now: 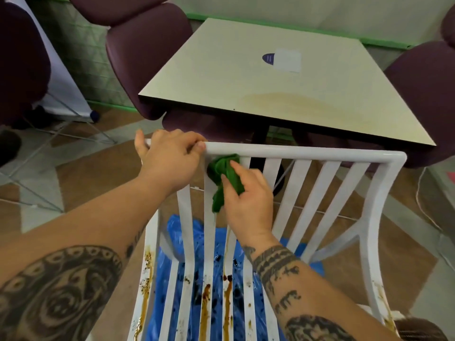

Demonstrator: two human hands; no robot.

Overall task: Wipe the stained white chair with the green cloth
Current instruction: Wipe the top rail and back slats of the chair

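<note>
Op: Tattooed forearms (61, 279) fill the bottom of frame, nearest the lens. Right hand (246, 195) clamped on green cloth (222, 168), pressing it to the slats just under the top rail of the white chair (307, 153), centre frame.

Rev: Left hand?

Op: Left hand (170, 156) curled over the rail's left end, apparently steadying it. Brown stains (205, 301) run down the lower slats, bottom centre, well apart from the cloth. Not yet wiped, by my reading.

Rev: Surroundings?

Op: Blue plastic sheet (187, 232) shows behind the slats. Counter (246, 70) beyond, upper centre, with purple chairs (142, 45) around it.

Rev: Risks?

Op: Cloth is bunched, so little of its face touches and it may smear rather than lift. Wet runs could drip past the sheet onto the floor (98, 193). If the left hand slackens, wiping pressure may tip the chair.
</note>
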